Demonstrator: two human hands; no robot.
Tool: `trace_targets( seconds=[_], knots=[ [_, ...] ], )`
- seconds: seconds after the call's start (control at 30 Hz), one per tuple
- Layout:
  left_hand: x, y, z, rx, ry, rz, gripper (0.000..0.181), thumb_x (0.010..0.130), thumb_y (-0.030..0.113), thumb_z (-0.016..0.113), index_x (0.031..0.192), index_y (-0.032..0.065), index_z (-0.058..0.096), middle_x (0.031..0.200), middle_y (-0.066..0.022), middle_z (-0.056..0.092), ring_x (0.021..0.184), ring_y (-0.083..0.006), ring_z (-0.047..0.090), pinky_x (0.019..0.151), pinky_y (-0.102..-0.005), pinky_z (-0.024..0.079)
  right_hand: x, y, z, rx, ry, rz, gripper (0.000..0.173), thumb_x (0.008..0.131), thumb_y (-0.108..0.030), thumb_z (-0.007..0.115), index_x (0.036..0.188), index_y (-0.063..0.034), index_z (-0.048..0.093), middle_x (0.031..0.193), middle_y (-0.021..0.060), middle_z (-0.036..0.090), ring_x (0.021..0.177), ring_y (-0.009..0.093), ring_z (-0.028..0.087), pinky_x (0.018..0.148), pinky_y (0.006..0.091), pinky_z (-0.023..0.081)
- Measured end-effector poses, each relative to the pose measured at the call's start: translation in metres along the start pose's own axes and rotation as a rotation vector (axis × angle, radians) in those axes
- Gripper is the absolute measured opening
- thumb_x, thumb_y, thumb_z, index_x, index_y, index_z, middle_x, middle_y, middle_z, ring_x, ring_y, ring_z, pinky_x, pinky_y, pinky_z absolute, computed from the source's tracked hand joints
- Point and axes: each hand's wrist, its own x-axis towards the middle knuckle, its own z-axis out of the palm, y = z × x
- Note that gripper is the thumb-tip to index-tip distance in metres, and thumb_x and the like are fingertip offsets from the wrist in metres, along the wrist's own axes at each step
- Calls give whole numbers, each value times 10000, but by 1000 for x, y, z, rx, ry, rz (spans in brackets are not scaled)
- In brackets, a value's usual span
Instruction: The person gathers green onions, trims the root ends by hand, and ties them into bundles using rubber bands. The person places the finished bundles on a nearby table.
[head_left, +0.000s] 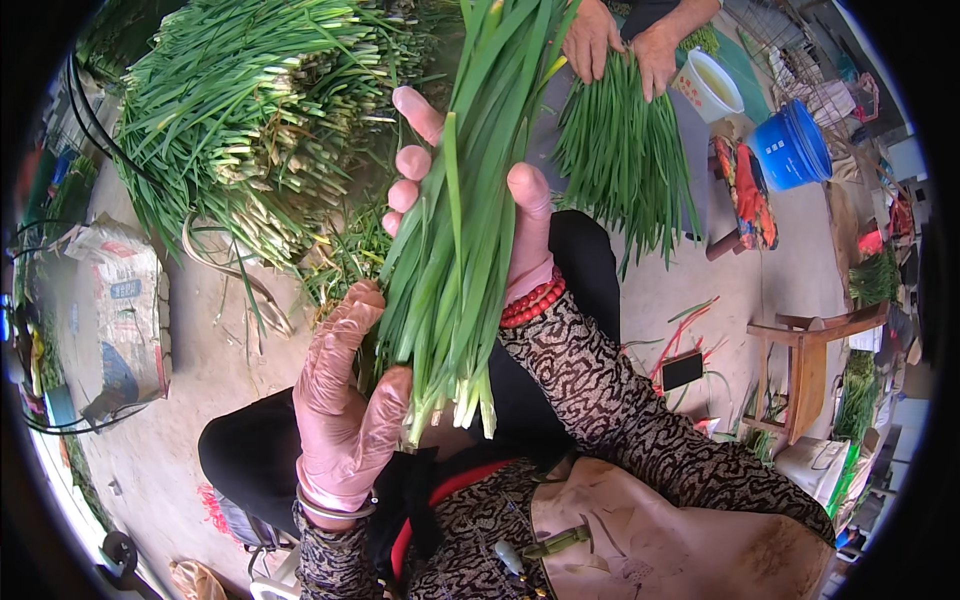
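Note:
A bunch of green garlic chives (457, 225) stretches across the middle of the view, its pale cut ends pointing towards my body. My right hand (529, 225), with red beads at the wrist, wraps it from beneath; its fingertips show on the far side and the thumb on the near side. Close to the pale ends, my left hand (341, 416) pinches the bunch's left edge between thumb and fingers. It wears a thin, wrinkled, see-through glove. To the upper left lies a large heap of chives (277, 112), stems stacked together.
Across from me, another person's hands (619, 49) hold a second chive bunch (626, 142) hanging down. A white bucket (709, 86), a blue bucket (791, 146) and a wooden stool (814, 367) stand right. A phone-like black rectangle (682, 370) lies near red strips. A printed sack (124, 315) sits left.

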Motion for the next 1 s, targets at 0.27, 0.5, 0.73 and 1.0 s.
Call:
trace_targets(
  seconds=[0.27, 0.5, 0.73, 1.0],
  knots=[
    [5, -9, 10, -398, 127, -335, 396, 826, -30, 673, 1211, -6, 582, 1150, -72, 638, 985, -147, 607, 896, -287, 472, -2, 3, 5, -121, 85, 62, 1106, 754, -479, 750, 1533, -34, 103, 1087, 75, 586, 1004, 241, 594, 882, 397, 499],
    [7, -9, 9, -491, 149, -382, 314, 842, 19, 713, 1139, -11, 614, 1075, -91, 662, 967, -154, 610, 892, -295, 483, -5, 7, -1, -28, 56, 97, 921, 767, -309, 736, 1495, -17, 253, 986, 95, 610, 855, 220, 611, 818, 378, 509],
    [-14, 3, -5, 61, 379, -65, 176, 898, 100, 649, 1039, -4, 642, 1029, -66, 642, 913, -127, 567, 867, -275, 430, -6, 5, -7, -110, 198, 2, 834, 786, -297, 716, 1467, -26, 317, 990, 79, 594, 846, 211, 586, 812, 366, 508],
    [-34, 20, 23, 627, 181, -273, 229, 770, 160, 795, 918, 26, 682, 592, -77, 572, 508, -174, 549, 499, -277, 435, -6, 9, -4, -226, 203, -16, 850, 807, -322, 697, 1488, -21, 286, 1008, 40, 578, 854, 174, 557, 866, 341, 448]
  ],
)
